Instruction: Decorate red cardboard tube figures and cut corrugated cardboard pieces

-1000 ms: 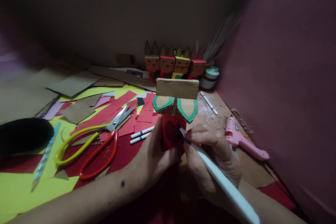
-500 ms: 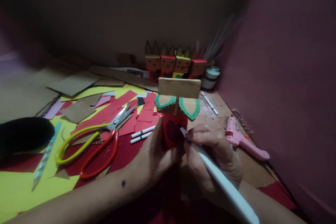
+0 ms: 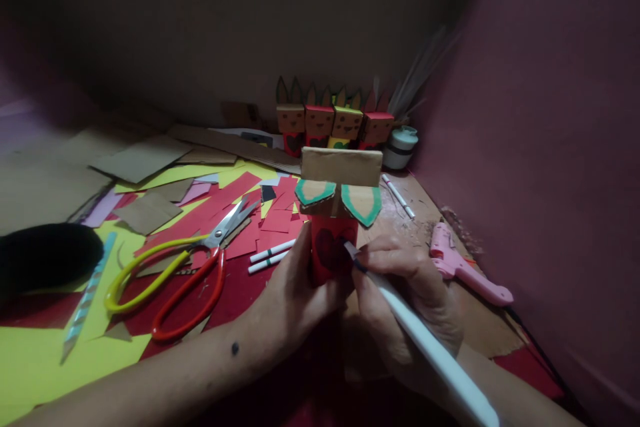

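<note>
My left hand (image 3: 295, 287) is closed round the red body of a cardboard figure (image 3: 336, 207), which hangs upside down: brown box head on top, two green-edged ears pointing down, a dark heart on the red part. My right hand (image 3: 405, 293) pinches a white marker (image 3: 425, 340). The marker's tip rests against the red body beside the heart.
Scissors (image 3: 175, 267) with yellow and red handles lie on red and yellow paper scraps at left. Two white pens (image 3: 273, 255) lie beside them. A pink glue gun (image 3: 465, 267) rests at right by the wall. Several finished figures (image 3: 333, 121) and a white jar (image 3: 399, 147) stand at the back.
The figure and both hands have shifted very slightly to the right; the marker tip stays at the red body.
</note>
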`<action>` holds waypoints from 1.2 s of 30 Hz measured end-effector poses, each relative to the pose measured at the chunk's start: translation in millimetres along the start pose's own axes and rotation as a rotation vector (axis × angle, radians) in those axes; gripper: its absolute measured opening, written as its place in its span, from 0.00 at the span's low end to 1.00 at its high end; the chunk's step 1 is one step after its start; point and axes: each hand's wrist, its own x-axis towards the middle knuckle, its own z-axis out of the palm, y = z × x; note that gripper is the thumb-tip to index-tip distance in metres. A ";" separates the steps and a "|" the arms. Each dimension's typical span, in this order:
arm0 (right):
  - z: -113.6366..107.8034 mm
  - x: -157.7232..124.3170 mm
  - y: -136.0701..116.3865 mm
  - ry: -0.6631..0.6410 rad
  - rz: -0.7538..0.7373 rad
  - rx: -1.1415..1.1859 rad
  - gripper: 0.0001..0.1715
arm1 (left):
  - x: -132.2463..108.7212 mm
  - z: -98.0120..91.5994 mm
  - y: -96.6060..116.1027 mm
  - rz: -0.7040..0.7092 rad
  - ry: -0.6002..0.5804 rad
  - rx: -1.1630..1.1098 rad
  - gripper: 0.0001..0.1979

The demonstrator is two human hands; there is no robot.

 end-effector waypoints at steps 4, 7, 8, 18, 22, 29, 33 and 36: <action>0.4 0.7 -0.4 -0.005 -0.001 -0.003 0.16 | 0.8 0.8 1.3 -0.016 -0.009 -0.043 0.17; 1.0 -0.2 -0.3 -0.004 -0.021 -0.029 0.14 | 1.2 -0.5 -1.1 -0.016 -0.022 -0.020 0.17; 1.2 -0.9 0.4 -0.007 -0.024 -0.026 0.14 | 1.2 -1.0 -1.9 -0.009 -0.025 -0.016 0.17; -7.2 -2.6 4.5 -0.117 -0.019 0.024 0.15 | 1.7 -1.8 -0.8 -0.008 -0.005 0.023 0.18; -9.0 -3.1 2.2 -0.103 -0.015 0.029 0.15 | 1.7 -1.3 -2.4 -0.012 0.012 0.033 0.18; -9.0 -3.8 6.9 -0.137 -0.038 0.006 0.15 | 0.2 -2.1 -3.6 0.001 0.014 0.039 0.19; -9.4 -3.4 8.8 -0.186 -0.073 0.025 0.15 | 1.1 -1.6 -5.4 0.020 0.022 0.036 0.16; -8.6 -3.3 6.9 -0.185 -0.045 0.026 0.14 | 2.2 -0.2 -6.9 0.042 0.020 0.025 0.17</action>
